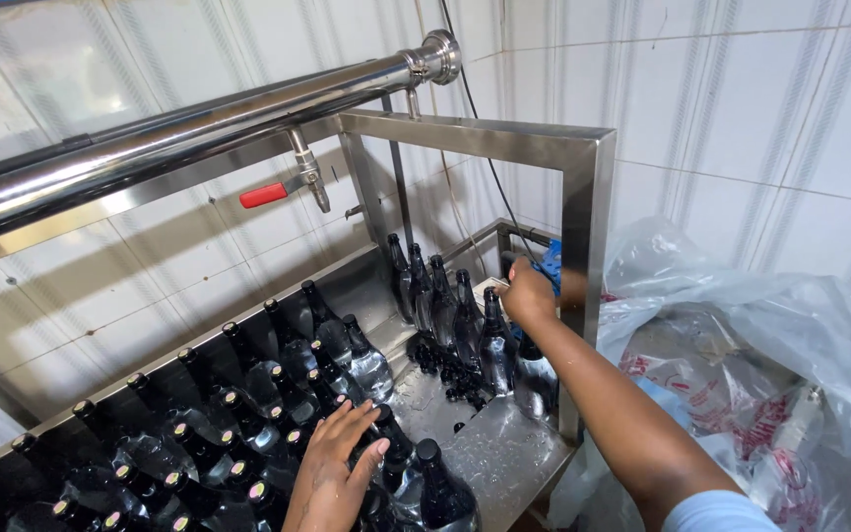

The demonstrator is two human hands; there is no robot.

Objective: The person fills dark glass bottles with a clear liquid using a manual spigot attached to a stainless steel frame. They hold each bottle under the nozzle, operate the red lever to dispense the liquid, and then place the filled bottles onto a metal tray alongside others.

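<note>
1. Head view, left side: I am seeing the left hand point(332, 473) lying flat, fingers spread and loosely open, pressing on the tops of the capped bottles point(248, 433) packed below it. It is gripping nothing; I judge it is resting there to steady the group so none tips.

2. Head view, right side: the right hand point(527, 293) is reaching well ahead of the left, curled around something at the neck of the far bottle point(496, 340). A bit of blue cloth point(552, 264) is showing just behind it; I cannot tell whether the hand is gripping the cloth, the neck or both.

3. Around the hands: the bottles are standing upright in rows on the steel desk point(494, 448), with loose black caps point(455, 374) lying between the two hands. Above the left hand a steel pipe point(179, 128) is carrying a red-handled tap point(283, 189). Right of the forearm, clear plastic bags point(741, 335) are bulging.
</note>
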